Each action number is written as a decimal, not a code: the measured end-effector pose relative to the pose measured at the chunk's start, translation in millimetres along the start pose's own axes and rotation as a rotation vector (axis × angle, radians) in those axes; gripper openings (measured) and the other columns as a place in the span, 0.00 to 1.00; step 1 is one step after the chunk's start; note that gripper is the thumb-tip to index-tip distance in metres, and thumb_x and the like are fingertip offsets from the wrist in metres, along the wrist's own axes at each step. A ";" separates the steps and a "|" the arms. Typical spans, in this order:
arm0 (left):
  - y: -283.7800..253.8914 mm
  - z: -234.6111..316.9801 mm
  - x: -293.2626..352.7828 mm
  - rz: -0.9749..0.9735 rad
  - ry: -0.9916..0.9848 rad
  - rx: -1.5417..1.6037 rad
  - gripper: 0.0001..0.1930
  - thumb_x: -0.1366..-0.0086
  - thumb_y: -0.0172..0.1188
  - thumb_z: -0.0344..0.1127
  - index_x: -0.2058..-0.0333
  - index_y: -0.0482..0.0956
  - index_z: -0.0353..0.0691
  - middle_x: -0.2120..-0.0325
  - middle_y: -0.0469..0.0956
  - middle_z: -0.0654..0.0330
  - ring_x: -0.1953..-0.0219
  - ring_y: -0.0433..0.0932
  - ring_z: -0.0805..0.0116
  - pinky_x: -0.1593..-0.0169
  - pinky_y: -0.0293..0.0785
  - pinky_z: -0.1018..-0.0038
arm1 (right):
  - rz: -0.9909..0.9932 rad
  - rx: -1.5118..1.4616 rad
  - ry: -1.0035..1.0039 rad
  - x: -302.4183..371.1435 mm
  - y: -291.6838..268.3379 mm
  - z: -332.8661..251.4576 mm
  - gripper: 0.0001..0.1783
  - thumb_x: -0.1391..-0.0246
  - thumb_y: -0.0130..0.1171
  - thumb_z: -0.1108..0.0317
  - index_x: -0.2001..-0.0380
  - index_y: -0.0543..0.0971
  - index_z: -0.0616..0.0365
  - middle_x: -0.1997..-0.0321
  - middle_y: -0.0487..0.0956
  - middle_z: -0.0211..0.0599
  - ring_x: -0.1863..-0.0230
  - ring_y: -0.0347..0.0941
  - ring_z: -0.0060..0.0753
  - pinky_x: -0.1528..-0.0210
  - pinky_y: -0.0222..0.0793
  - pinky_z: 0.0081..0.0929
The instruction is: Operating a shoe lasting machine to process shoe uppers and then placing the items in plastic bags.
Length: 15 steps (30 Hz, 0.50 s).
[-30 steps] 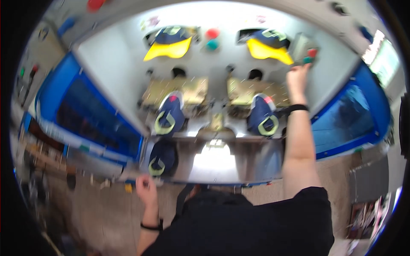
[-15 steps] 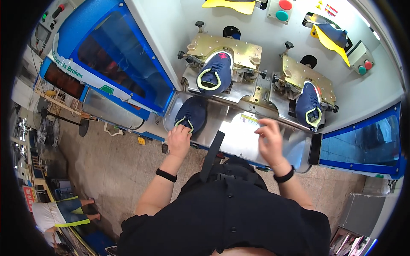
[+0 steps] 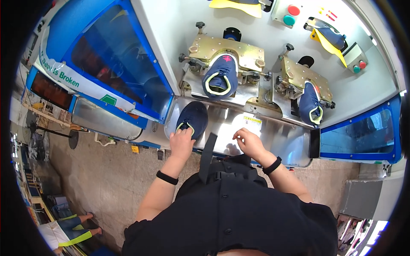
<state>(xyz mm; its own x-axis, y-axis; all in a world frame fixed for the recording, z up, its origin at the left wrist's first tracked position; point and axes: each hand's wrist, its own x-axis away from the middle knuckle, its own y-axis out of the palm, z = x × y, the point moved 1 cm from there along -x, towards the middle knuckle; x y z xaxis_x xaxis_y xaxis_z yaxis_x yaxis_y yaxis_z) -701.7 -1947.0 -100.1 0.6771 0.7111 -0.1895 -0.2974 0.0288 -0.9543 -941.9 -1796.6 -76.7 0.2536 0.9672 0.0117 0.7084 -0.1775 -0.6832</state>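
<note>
So the left hand (image 3: pixel 181 143) has its fingers bunched over the near end of a dark navy fabric shoe with a lime-green collar (image 3: pixel 192 115), and it looks like it's pinching the collar's edge. My guess is that the collar is just the handiest bit to grab, and holding there leaves the rounded toe clear, pointing to the far side. The thumb's mostly hidden, and so is the heel, and I can't see the shoe's underside at all. It's on the left part of a shiny steel bench (image 3: pixel 282 147).

The right hand (image 3: pixel 249 143) is half curled over the middle of the bench, with nothing visible in it. A couple of its fingertips are tucked out of sight.

Farther out, two more navy shoes (image 3: pixel 222 77) sit toe-away by brass-coloured metal plates (image 3: pixel 243 51), one left, one right, probably so the plates and knobs steady them. Their toe ends are partly covered.

On the far wall there are two yellow-and-navy curved pieces (image 3: pixel 329 45) in slots; the left one's cut off by the picture's edge. The blue-framed window (image 3: pixel 115 64) at left is too dark to read.
</note>
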 end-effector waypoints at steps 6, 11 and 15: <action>-25.6 -35.5 -0.2 -0.071 -0.006 -0.095 0.18 0.55 0.71 0.36 0.65 0.75 0.43 0.70 0.77 0.60 0.62 0.76 0.59 0.58 0.66 0.62 | -0.059 0.162 0.115 8.8 17.1 11.1 0.06 0.50 0.54 0.70 0.70 0.79 0.54 0.64 0.77 0.39 0.63 0.76 0.45 0.60 0.72 0.38; -30.3 -40.2 -1.4 0.003 0.067 0.089 0.16 0.55 0.71 0.32 0.68 0.76 0.40 0.70 0.77 0.57 0.62 0.76 0.55 0.60 0.71 0.61 | 0.154 0.044 0.076 -4.0 6.3 -28.7 0.09 0.49 0.55 0.72 0.62 0.76 0.54 0.59 0.77 0.39 0.66 0.77 0.41 0.62 0.73 0.34; -20.4 -43.4 -9.2 -0.022 0.088 0.050 0.15 0.56 0.71 0.34 0.69 0.77 0.41 0.72 0.78 0.58 0.65 0.77 0.56 0.61 0.70 0.61 | 0.418 0.001 -0.185 -30.8 -11.1 -80.9 0.13 0.50 0.57 0.73 0.59 0.76 0.55 0.53 0.76 0.39 0.65 0.77 0.39 0.60 0.73 0.33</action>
<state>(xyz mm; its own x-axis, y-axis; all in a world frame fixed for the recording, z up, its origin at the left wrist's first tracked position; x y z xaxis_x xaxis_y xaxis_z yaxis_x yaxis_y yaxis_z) -672.6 -1984.6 -88.9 0.7400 0.6452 -0.1900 -0.3131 0.0805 -0.9463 -904.3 -1839.1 -10.5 0.3950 0.8291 -0.3958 0.5695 -0.5590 -0.6026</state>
